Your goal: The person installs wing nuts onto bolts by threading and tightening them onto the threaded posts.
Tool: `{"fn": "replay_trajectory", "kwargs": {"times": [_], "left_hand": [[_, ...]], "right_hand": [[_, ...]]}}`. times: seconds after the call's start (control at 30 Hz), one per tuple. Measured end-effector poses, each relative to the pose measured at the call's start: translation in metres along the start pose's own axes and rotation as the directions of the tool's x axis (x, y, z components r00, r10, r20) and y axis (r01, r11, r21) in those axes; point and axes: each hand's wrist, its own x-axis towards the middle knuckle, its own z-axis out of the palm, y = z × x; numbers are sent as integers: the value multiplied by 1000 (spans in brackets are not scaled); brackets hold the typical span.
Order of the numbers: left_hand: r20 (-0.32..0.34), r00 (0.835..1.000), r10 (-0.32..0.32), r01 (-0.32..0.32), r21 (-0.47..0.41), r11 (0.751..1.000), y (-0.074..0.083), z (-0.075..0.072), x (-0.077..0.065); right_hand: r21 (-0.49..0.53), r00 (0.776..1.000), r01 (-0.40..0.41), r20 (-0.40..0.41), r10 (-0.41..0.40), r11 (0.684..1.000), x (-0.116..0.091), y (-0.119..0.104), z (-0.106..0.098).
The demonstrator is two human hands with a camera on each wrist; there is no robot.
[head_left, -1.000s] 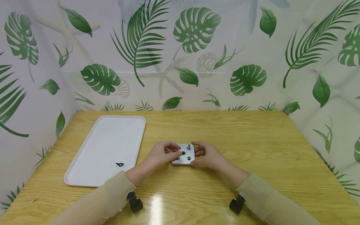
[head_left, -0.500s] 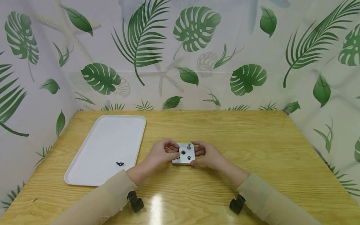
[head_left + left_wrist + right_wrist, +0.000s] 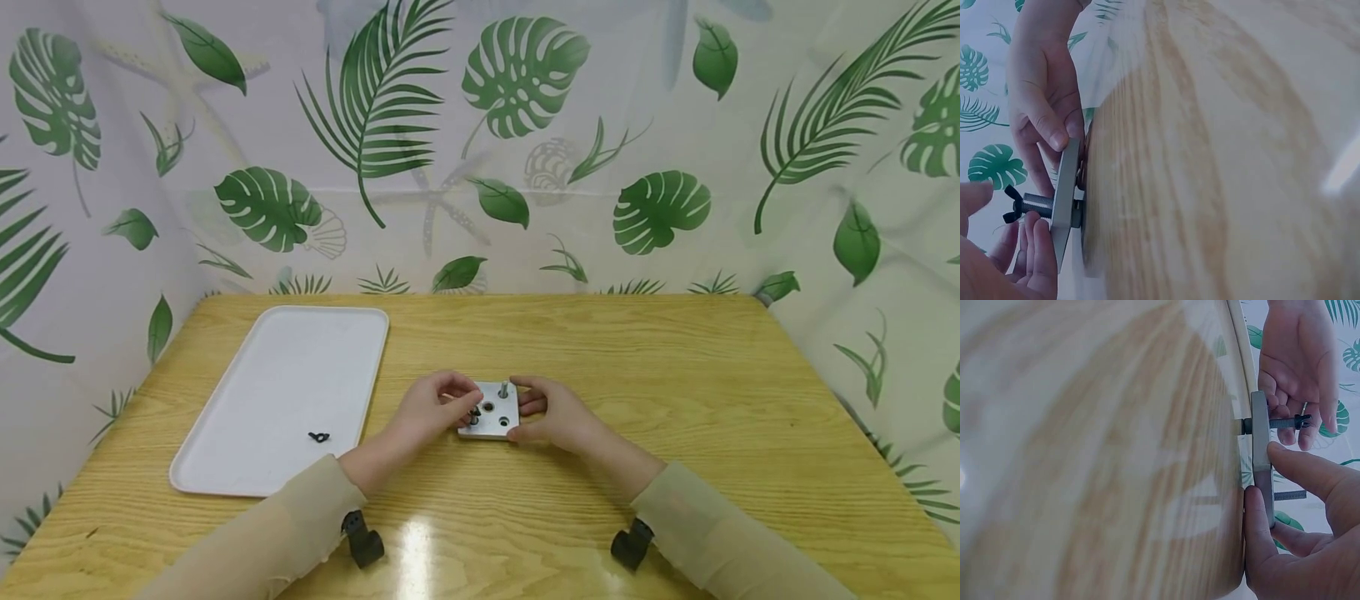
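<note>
A square metal plate [image 3: 491, 427] with holes lies at the middle of the table. My right hand [image 3: 558, 417] grips its right edge, thumb on top in the right wrist view. Through the plate's left side stands a threaded bolt [image 3: 1038, 204] with a black wing nut [image 3: 1015, 204] at its tip. My left hand [image 3: 431, 408] is around this bolt; its thumb stands apart from the wing nut, while the fingers lie beside the bolt, perhaps touching it. A second bolt [image 3: 1290, 495] rises bare from the plate's far right corner.
To the left lies a white tray [image 3: 300, 375] with another black wing nut [image 3: 318, 437] near its front right. The wooden table [image 3: 637, 350] meets a leaf-patterned cloth [image 3: 570, 167] at the back and sides.
My left thumb has lifted off the wing nut, which now shows in the head view. The right hand and the plate have stayed in place.
</note>
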Motion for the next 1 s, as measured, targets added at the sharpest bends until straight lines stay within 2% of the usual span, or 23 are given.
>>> {"fn": "replay_trajectory", "kwargs": {"times": [0.17, 0.47, 0.67, 0.87, 1.0], "left_hand": [[-13, 1000, -2, 3, 58, 998, 1, 2, 0], [18, 1000, 2, -3, 38, 999, -1, -4, 0], [71, 997, 19, -21, 32, 999, 1, -11, -1], [119, 993, -2, 1, 14, 1000, 2, -12, 0], [106, 994, -13, 9, 34, 999, 3, -8, 0]], "right_hand": [[12, 1000, 1, 6, -1, 1000, 0, -2, -1], [9, 1000, 12, 7, -12, 1000, -1, -2, -1], [9, 1000, 15, 6, -15, 1000, -1, -2, -1], [7, 1000, 13, 7, -13, 1000, -2, -3, -1], [6, 1000, 12, 6, -12, 1000, -3, -4, -1]]}}
